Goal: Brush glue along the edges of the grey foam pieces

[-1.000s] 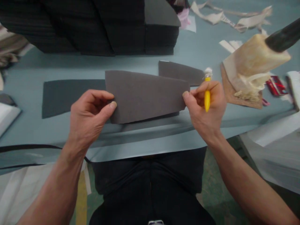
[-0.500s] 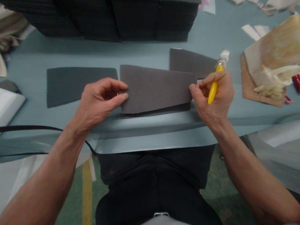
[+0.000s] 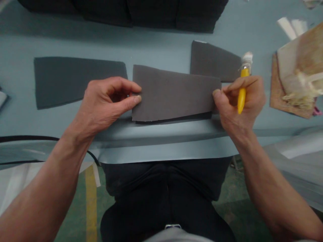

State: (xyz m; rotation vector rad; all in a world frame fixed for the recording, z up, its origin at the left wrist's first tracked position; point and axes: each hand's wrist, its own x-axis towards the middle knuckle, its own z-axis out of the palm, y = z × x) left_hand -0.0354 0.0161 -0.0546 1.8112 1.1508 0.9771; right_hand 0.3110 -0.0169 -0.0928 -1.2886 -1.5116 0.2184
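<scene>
Both hands pinch the opposite ends of a dark grey tapered panel point(image 3: 174, 94), which looks like board or foam. My left hand point(image 3: 108, 101) grips its wide left end between thumb and fingers. Its narrow right end is in the pinch of my right hand point(image 3: 242, 101), which also keeps a yellow-handled brush point(image 3: 242, 95) tucked among its fingers, pale bristles up. Just below the panel's lower edge shows a darker layer point(image 3: 176, 118). Another dark panel point(image 3: 63, 80) lies flat to the left, partly behind my left hand. A third grey panel point(image 3: 214, 60) lies behind, to the right.
Tall stacks of black pieces point(image 3: 151, 13) stand at the back of the blue-covered table point(image 3: 161, 43). On the right, a stained, pale container point(image 3: 297, 64) sits on a brown board point(image 3: 276, 90). A black cord point(image 3: 27, 138) runs along the left front edge.
The view has shifted somewhat, bringing the container and stacks nearer the frame's edges. Both hands still hold the grey panel, and the brush stays in my right hand.
</scene>
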